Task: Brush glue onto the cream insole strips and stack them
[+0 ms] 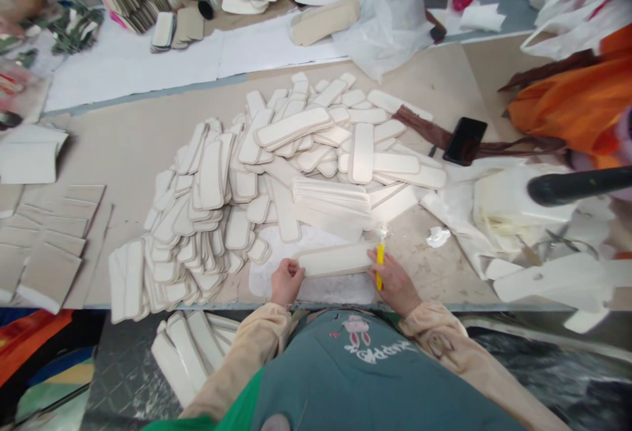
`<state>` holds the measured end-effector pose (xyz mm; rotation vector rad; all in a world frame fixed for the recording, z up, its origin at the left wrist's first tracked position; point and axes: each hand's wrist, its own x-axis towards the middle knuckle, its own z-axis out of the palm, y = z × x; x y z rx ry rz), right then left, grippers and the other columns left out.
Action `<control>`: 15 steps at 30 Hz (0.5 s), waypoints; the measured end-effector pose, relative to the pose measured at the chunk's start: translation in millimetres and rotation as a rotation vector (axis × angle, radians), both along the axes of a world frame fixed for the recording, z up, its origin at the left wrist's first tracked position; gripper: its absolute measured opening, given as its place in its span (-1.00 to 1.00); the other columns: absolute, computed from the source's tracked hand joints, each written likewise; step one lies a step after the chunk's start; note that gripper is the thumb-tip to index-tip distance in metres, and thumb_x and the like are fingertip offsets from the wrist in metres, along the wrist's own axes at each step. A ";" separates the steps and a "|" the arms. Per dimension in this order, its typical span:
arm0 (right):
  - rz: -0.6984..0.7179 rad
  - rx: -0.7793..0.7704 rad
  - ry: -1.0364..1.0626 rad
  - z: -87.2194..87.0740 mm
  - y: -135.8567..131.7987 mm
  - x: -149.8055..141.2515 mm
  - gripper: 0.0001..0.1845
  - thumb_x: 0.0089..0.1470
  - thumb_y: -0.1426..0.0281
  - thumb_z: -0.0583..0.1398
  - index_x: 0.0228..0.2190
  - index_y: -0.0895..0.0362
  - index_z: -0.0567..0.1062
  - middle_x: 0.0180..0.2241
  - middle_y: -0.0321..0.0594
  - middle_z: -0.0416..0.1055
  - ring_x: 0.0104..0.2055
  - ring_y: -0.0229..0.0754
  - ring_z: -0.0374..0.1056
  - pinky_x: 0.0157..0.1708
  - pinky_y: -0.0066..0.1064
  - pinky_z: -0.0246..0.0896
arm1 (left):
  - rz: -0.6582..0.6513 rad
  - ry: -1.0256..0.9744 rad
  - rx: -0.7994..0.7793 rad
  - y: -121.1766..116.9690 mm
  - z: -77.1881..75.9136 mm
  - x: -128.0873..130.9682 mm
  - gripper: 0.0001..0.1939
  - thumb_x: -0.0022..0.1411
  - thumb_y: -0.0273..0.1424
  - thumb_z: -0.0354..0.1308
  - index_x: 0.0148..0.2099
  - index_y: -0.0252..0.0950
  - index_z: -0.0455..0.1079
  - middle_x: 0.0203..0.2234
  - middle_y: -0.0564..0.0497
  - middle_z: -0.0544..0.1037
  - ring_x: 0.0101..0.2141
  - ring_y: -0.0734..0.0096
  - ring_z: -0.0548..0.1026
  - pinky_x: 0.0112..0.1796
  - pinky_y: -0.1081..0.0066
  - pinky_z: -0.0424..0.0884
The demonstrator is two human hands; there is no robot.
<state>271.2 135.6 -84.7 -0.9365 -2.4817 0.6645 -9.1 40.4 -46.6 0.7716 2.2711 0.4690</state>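
Note:
A long off-white panel (336,260) with rounded corners lies level in front of me, above a white sheet on the table. My left hand (287,282) is closed, pinching the panel's left end between thumb and fingers. At the other end, my right hand (396,284) has its fingers closed around a yellow-handled brush (380,265) and touches the panel's right edge. The brush stands nearly upright, its pale head blurred by glare. Just beyond the panel, a fanned stack of similar white strips (330,202) rests against a large heap of rounded panels (212,174).
To the right stand a white container (508,197) with a black handle-like bar over it, scissors and white scraps (543,286). A black phone (465,141) lies farther back. Folded beige pieces (54,263) are at left. The table's front edge runs close to my body.

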 end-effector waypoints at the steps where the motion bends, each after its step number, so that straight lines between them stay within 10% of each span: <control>1: -0.007 0.005 0.001 -1.3 0.0 2.0 -0.88 0.10 0.46 0.10 -0.26 0.08 0.33 0.09 -0.08 0.29 0.16 -0.01 0.17 0.09 0.05 0.16 | -0.003 0.000 -0.004 -0.2 -0.1 0.6 -0.87 0.04 -0.38 0.14 -0.32 -0.25 0.27 -0.53 0.09 0.48 -0.47 0.46 0.45 -0.38 0.46 0.30; 15: -0.002 0.047 -0.010 -10.0 0.0 3.8 -0.91 0.09 0.40 0.11 -0.29 0.07 0.34 0.06 -0.10 0.32 0.10 0.02 0.24 0.07 0.04 0.16 | 0.021 -0.005 -0.033 -9.3 -11.6 -1.9 -0.82 0.07 -0.34 0.17 -0.27 -0.25 0.28 -0.55 0.13 0.45 -0.50 0.49 0.44 -0.38 0.47 0.28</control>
